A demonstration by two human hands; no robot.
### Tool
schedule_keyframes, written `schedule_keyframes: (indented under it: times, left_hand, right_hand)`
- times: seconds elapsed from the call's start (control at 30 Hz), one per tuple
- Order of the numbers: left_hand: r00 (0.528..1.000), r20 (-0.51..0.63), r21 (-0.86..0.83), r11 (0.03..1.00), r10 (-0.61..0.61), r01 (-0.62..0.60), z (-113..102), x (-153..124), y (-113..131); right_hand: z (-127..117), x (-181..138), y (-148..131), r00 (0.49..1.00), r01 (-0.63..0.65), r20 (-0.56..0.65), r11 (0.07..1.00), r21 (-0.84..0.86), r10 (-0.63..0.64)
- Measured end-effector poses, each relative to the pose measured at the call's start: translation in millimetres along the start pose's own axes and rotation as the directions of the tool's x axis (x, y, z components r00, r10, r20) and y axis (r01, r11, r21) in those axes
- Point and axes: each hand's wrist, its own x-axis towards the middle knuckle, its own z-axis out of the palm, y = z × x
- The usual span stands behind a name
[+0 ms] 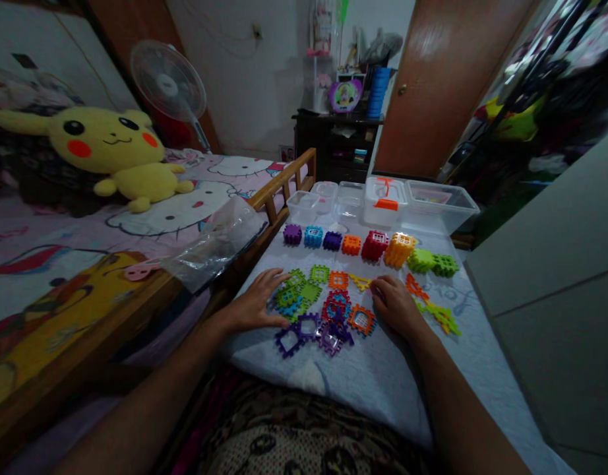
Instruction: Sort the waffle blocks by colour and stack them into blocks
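Observation:
My left hand [258, 302] is open, thumb and fingers apart, around the left side of a loose pile of green square building tiles [297, 290]. A blue tile [290, 307] lies in that pile. My right hand [394, 302] is closed with fingers curled down, at the right end of a yellow triangular tile [359, 282]; what its fingertips hold, if anything, is hidden. Between the hands lie an orange tile [338, 280], red tiles [336, 305], another orange frame tile [362, 320], and purple tiles [308, 326].
Behind, colour-sorted tile stacks stand in a row, including a red stack [374, 245] and a light-orange stack [399, 250]. Clear plastic boxes [304, 206] line the table's far edge. Yellow-green pieces [443, 318] lie right of my right hand. A wooden bed rail [279, 191] borders the left.

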Motion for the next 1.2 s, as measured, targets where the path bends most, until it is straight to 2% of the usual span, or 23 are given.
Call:
schedule_keyframes:
  times: [0.07, 0.17, 0.4, 0.57, 0.7, 0.83, 0.93, 1.03, 1.2]
  left_hand:
    - [1.0, 0.017, -0.017, 1.0, 0.008, -0.007, 11.2, -13.6, 6.2]
    - [1.0, 0.027, -0.015, 1.0, 0.005, -0.004, 25.2, -19.9, 15.3]
    - [0.999, -0.043, -0.031, 0.999, 0.02, -0.021, 44.7, 4.5, 24.7]
    - [0.991, -0.127, 0.031, 0.999, 0.033, -0.03, 57.0, 20.6, 30.5]
    - [0.983, -0.185, 0.103, 0.995, 0.012, 0.007, 59.6, 17.3, 45.2]
    - [0.987, -0.133, 0.136, 0.988, 0.092, -0.074, 60.8, 5.7, 65.0]
    - [0.989, -0.08, 0.15, 0.982, 0.125, -0.112, 65.8, 3.2, 75.3]
    - [0.992, -0.078, 0.171, 0.981, 0.101, -0.087, 71.6, 8.5, 81.0]
    - [0.993, -0.102, 0.18, 0.983, 0.065, -0.046, 77.1, 22.9, 90.7]
  right_hand:
    - [0.6, 0.2, 0.8, 1.0, 0.002, -0.002, 1.0, -0.009, -0.002]
    - [1.0, 0.8, 1.5, 1.0, 0.003, -0.004, 1.0, -0.025, -0.003]
    - [-1.1, 0.6, -0.5, 1.0, 0.008, 0.002, 1.0, -0.027, -0.008]
    - [-3.0, 0.5, -2.9, 1.0, -0.011, 0.002, 1.0, -0.001, 0.011]
    - [-6.2, 0.7, -2.2, 1.0, -0.023, -0.02, 0.999, 0.038, 0.024]
    - [-12.6, -1.4, -7.9, 0.998, 0.035, -0.062, 0.993, 0.115, -0.028]
    - [-16.0, -5.1, -20.5, 0.994, 0.101, 0.036, 0.982, 0.162, -0.108]
    - [-16.6, -8.8, -33.8, 0.972, 0.149, 0.158, 0.975, 0.167, -0.175]
    - [-15.5, -11.3, -36.6, 0.951, 0.142, 0.256, 0.98, 0.139, -0.174]
